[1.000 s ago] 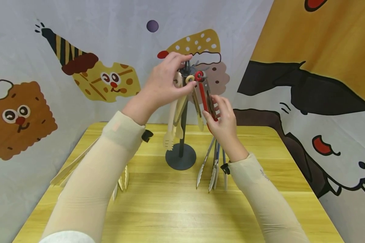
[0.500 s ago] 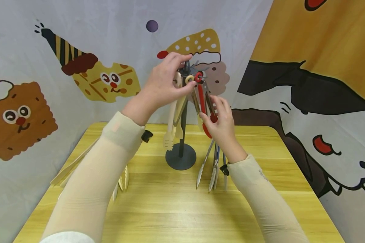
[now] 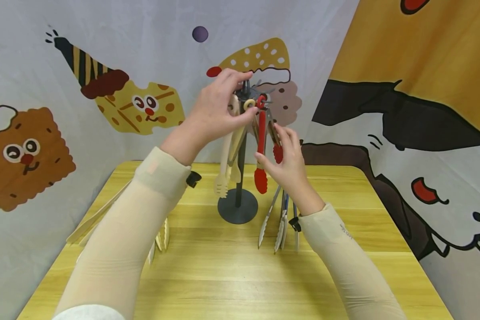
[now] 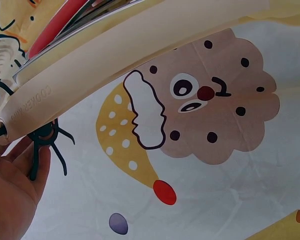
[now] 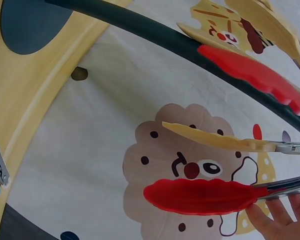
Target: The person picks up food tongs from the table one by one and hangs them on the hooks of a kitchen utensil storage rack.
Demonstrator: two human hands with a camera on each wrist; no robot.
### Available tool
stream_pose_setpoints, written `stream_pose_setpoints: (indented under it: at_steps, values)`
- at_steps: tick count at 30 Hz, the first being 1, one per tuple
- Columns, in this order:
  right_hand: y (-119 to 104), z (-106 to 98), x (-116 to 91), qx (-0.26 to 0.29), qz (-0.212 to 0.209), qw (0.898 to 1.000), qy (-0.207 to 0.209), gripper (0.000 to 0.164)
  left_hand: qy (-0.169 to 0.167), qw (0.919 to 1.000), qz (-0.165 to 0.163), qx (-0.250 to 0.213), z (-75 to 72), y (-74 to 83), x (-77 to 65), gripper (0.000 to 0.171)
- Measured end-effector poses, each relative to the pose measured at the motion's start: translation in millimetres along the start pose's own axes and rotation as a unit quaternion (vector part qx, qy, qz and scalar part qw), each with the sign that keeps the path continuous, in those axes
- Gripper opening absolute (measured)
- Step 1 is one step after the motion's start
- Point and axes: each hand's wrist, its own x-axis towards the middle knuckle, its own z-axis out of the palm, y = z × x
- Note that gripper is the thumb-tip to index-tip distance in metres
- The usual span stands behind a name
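A dark stand [image 3: 238, 215] with a round base and hooks at its top stands on the table. At the hooks, my left hand [image 3: 213, 110] grips the stand's top, its thumb beside a yellow ring. Red-tipped tongs [image 3: 261, 133] hang by a red ring on a right-hand hook, their two arms spread apart. Around those arms my right hand [image 3: 290, 166] is spread, thumb at one and fingertips at the other. In the right wrist view its fingers lie beside one red tip [image 5: 200, 196]. Cream tongs [image 4: 115, 52] and other yellow-tipped tongs [image 5: 215, 137] hang from the same stand.
Several metal tongs [image 3: 282, 226] lie on the table below my right hand. Pale tongs [image 3: 165, 233] and long light-coloured utensils [image 3: 98, 215] lie at the left, partly hidden by my left arm. A printed cloth [image 3: 156, 35] hangs behind the wooden table [image 3: 240, 280].
The red-tipped tongs have swung left and spread apart as my right hand loosened and opened around them, shifting slightly left. My left hand has stayed on the stand's top.
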Motion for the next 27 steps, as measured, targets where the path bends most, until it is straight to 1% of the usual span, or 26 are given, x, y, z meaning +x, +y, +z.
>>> stream_pose_setpoints:
  at_steps: [9,12,15,20,27]
  values:
    - [-2,2,0,0.009,0.021,0.999,-0.032,0.085,0.001,1.0000,0.001,0.006,0.1,-0.1,0.1,0.065]
    - [-1,2,-1,0.015,0.019,0.999,-0.042,0.086,0.000,1.0000,-0.002,0.004,0.0,-0.2,-0.1,0.066]
    - [0,2,-2,0.028,0.014,0.998,-0.046,0.083,0.000,1.0000,-0.003,0.003,-0.2,-0.6,-0.6,0.066]
    - [6,-1,-6,0.053,0.008,0.998,-0.036,0.071,0.003,1.0000,-0.003,-0.003,-0.5,-1.3,-1.1,0.065]
    - [21,-9,-12,0.070,0.009,0.998,-0.004,0.063,0.004,1.0000,-0.003,-0.002,0.5,-1.5,-1.1,0.065]
